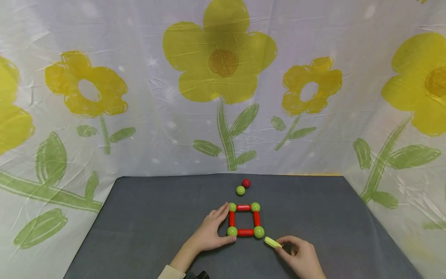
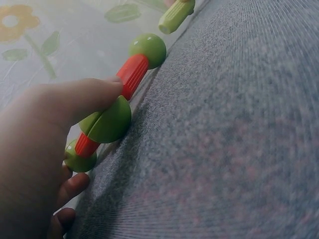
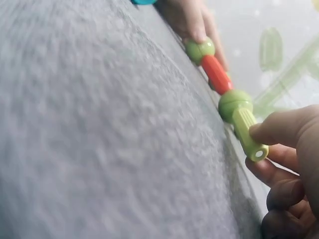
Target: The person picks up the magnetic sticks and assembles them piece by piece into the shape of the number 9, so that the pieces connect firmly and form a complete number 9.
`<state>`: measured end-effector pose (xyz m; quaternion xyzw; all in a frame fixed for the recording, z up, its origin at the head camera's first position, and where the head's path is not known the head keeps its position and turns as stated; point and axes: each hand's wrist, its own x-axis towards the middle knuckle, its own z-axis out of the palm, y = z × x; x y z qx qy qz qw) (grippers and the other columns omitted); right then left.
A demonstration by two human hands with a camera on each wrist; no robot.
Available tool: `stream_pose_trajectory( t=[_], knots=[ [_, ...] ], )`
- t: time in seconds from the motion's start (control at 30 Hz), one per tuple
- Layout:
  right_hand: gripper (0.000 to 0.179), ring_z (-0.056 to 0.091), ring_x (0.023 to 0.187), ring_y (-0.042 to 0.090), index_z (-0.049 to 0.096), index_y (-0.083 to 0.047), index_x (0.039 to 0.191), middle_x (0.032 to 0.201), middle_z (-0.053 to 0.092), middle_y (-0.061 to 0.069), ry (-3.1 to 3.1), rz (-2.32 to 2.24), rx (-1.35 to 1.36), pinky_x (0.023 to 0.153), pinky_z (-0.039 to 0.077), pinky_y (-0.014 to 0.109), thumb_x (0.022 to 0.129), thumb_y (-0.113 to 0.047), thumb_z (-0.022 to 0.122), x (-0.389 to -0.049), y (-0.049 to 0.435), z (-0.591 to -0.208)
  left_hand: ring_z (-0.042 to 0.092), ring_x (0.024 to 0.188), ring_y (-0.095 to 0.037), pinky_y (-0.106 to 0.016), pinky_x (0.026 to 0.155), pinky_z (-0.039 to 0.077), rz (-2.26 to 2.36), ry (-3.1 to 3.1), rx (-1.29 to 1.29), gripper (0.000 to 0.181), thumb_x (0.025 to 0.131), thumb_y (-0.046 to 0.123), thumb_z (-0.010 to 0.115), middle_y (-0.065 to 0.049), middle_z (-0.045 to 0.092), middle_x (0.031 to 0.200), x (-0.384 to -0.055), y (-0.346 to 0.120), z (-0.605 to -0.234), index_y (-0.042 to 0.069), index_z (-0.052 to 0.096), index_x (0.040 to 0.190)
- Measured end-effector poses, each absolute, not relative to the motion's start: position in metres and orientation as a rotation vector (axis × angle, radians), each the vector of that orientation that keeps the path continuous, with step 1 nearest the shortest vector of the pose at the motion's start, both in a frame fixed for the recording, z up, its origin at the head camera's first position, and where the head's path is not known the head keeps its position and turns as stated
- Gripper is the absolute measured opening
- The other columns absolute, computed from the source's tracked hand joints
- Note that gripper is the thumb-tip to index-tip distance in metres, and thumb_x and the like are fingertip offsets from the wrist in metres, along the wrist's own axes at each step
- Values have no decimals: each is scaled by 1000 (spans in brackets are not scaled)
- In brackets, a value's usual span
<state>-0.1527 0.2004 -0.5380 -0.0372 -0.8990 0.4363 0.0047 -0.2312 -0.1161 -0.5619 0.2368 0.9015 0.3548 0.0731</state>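
Note:
A square of red magnetic rods and green balls lies flat on the dark table. My left hand holds its left side, with fingertips at the far left ball and thumb by the near left one. In the left wrist view that thumb touches the end of a red rod. My right hand pinches a yellow-green magnetic rod between thumb and fingers, just off the square's near right corner. In the right wrist view, this rod lines up with a green ball; whether they touch is unclear.
Beyond the square lie a loose green ball and a red ball, close together. The dark cloth-covered table ends at a flower-printed curtain. A small black object shows at the bottom edge, by the left sleeve.

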Motion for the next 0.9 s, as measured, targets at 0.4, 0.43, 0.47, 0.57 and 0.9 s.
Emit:
stream_pose_trajectory(
  t=[0.4, 0.43, 0.47, 0.57, 0.9],
  knots=[
    [13, 27, 44, 3, 80, -21, 92, 56, 46, -9, -2754, 1300, -80, 43, 25, 21, 85, -15, 90, -153, 196, -545, 38, 150, -32, -65, 116, 37, 1056, 2711, 713, 104, 92, 65, 73, -4, 21, 177, -231, -116, -562, 14, 26, 170],
    [13, 27, 44, 3, 81, -21, 92, 56, 47, -9, -2757, 1302, -81, 43, 25, 21, 85, -15, 90, -153, 196, -545, 37, 150, -32, -65, 117, 37, 1056, 2711, 710, 104, 92, 65, 73, -4, 21, 177, -231, -116, -562, 15, 26, 170],
    [13, 27, 44, 4, 81, -21, 92, 57, 48, -8, -2761, 1310, -91, 44, 25, 20, 85, -15, 90, -154, 196, -545, 37, 150, -32, -65, 117, 37, 1057, 2708, 704, 104, 92, 65, 73, -3, 21, 177, -231, -116, -562, 15, 26, 170],
    [13, 27, 43, 4, 81, -21, 93, 58, 51, -8, -2767, 1310, -88, 43, 26, 21, 86, -15, 89, -154, 195, -545, 37, 150, -31, -64, 118, 36, 1065, 2700, 688, 104, 91, 66, 73, -1, 21, 177, -231, -116, -562, 16, 26, 170],
    [12, 28, 43, 4, 80, -23, 92, 65, 59, -11, -2771, 1296, -60, 43, 27, 21, 87, -16, 89, -154, 195, -546, 38, 149, -29, -63, 118, 36, 1074, 2694, 685, 105, 91, 68, 73, 0, 21, 177, -232, -116, -564, 16, 28, 170]
  ],
)
